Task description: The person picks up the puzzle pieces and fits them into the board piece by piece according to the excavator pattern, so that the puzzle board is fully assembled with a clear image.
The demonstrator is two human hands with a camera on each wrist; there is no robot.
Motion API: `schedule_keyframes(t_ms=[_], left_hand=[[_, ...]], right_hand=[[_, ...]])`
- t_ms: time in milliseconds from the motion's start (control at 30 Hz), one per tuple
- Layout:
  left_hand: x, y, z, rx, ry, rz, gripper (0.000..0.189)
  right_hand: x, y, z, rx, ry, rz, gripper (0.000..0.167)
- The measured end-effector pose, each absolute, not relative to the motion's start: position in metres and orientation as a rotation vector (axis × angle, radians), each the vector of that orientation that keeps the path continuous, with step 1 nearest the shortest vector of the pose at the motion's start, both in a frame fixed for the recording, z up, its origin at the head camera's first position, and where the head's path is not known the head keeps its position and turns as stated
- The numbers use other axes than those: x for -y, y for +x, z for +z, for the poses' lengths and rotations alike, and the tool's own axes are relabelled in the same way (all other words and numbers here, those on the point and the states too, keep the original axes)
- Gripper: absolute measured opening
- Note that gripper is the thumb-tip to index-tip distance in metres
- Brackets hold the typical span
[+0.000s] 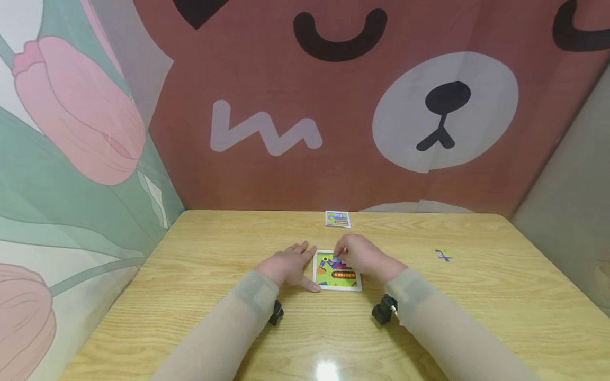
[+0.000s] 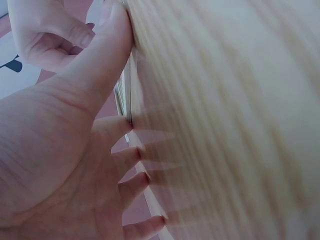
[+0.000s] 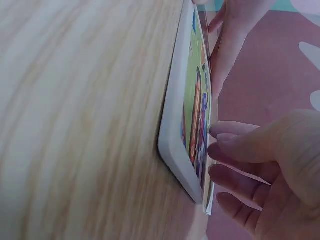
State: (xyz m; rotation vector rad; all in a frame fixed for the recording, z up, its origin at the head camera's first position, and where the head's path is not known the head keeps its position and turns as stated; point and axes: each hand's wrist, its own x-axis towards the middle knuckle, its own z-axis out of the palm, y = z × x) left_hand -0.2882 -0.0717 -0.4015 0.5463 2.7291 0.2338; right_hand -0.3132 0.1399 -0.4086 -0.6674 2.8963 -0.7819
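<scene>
A white-framed jigsaw puzzle (image 1: 338,289) with an excavator picture lies flat on the table. My left hand (image 1: 292,266) spreads around its left side, with the thumb at the near left corner and fingers along the far left. In the left wrist view, several fingertips (image 2: 131,156) touch the tabletop. From the right, my right hand (image 1: 363,255) reaches over the puzzle, its bent fingertips at the blue part of the picture. Thumb and fingers (image 3: 245,147) come close together at the puzzle surface in the right wrist view; whether they pinch a piece cannot be made out.
A picture card (image 1: 338,219) showing a similar excavator lies at the table's back edge. Loose puzzle pieces (image 1: 443,255) in purple and green sit off to the right. Behind the wooden table (image 1: 229,238) hangs a printed bear backdrop (image 1: 267,180).
</scene>
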Motion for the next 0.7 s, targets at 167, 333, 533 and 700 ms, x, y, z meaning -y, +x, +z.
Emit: schedule_keyframes(t_ms=[167,333,533,700], left_hand=[[0.071,-0.287,-0.401,-2.729,0.54,0.234,0.109],[0.072,-0.285,-0.4,-2.731,0.531,0.255,0.11],[0.073,-0.283,-0.401,-2.73,0.558,0.247,0.109],[0.072,-0.283,-0.399,-2.732,0.563,0.246,0.109]], right_hand=[[-0.142,-0.306,-0.404,-2.879,-0.706,-0.76,0.021],[-0.154,-0.305,-0.401,-2.806,-0.726,-0.905,0.025],[-0.193,-0.312,-0.393,-2.864,-0.657,-0.989,0.02],[-0.256,-0.32,-0.387,-2.962,-0.679,-0.928,0.011]])
